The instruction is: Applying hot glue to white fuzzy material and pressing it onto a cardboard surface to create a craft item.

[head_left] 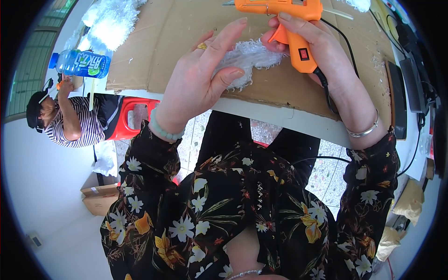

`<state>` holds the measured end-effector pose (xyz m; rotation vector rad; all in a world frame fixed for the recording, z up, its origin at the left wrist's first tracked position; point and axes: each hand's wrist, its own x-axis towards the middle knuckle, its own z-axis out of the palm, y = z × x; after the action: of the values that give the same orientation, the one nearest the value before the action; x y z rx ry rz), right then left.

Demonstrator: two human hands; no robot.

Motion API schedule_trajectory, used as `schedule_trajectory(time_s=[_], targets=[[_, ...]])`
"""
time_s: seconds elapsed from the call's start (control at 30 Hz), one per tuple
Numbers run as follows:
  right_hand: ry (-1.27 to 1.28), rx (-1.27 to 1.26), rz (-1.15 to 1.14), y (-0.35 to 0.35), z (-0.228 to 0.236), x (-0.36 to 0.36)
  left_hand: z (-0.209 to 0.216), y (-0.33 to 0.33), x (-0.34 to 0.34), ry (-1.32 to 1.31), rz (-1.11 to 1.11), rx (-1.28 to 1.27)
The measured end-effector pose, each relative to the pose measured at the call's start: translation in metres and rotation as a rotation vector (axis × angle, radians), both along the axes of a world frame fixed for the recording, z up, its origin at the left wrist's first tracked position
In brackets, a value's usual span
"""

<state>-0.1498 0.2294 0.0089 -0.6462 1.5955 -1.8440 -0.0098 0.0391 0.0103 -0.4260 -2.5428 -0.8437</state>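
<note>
My right hand [329, 51] grips an orange hot glue gun [297, 44] by its handle, with fingers at the trigger. The gun's nozzle points left, and a pale glue stick [339, 13] sticks out at its back. A black cord runs from the handle's base. Below the gun, a white fluffy fringed piece [254, 53] lies on the cardboard sheet [161, 51]. Over its left side hovers my left hand [196, 77], thumb and fingers apart, gripping nothing I can see. Whether its fingers touch the piece is hidden.
A bottle with a blue label [86, 64] and a white fluffy heap [109, 23] are at the left. Beyond them, a person in a striped shirt [77, 121] works beside a red stool [125, 123]. Black cables and a dark device [410, 84] line the right edge.
</note>
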Motion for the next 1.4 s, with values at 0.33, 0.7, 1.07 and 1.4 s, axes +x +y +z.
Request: schedule_trajectory(time_s=[0.33, 0.7, 1.07, 1.4], targets=[[0.025, -0.003, -0.072, -0.004, 0.002, 0.006, 0.002, 0.004, 0.003, -0.022, -0.07, -0.226], [-0.018, -0.04, -0.038, -0.004, -0.002, 0.002, 0.001, 0.003, 0.008, -0.011, 0.021, 0.343], [-0.016, -0.023, -0.025, -0.002, -0.004, -0.002, 0.001, 0.005, -0.007, 0.037, -0.029, -0.223], [-0.006, -0.025, 0.005, -0.001, -0.004, -0.001, 0.003, -0.017, -0.01, -0.106, -0.015, 0.357]])
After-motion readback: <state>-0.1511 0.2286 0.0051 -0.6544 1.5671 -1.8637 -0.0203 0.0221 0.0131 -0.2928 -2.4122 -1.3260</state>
